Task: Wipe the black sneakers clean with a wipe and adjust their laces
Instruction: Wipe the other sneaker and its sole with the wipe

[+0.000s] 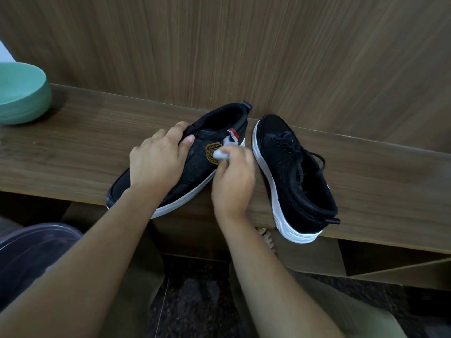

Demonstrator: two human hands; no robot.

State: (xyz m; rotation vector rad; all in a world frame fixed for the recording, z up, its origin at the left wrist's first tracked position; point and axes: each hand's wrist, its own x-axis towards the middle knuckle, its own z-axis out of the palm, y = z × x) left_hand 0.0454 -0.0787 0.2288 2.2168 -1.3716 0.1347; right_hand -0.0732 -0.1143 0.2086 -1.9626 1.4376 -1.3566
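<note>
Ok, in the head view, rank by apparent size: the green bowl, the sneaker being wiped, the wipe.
1. Sneaker being wiped
2. Green bowl, though the frame edge cuts it off, so unsure
3. Wipe, bunched in the right hand

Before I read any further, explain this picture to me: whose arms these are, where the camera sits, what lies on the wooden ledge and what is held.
There is no machine here. The two bare arms belong to a person wearing a camera on the head, so you look down as they do.

On the brown wooden ledge lie two black fabric sneakers with white soles. The left hand rests on the nearer sneaker, which bears a gold badge, steadying it. The right hand pinches a small pale crumpled wipe against that sneaker's side. The other sneaker lies untouched to the right, its black laces loose. A green round bowl stands at the far left.
</note>
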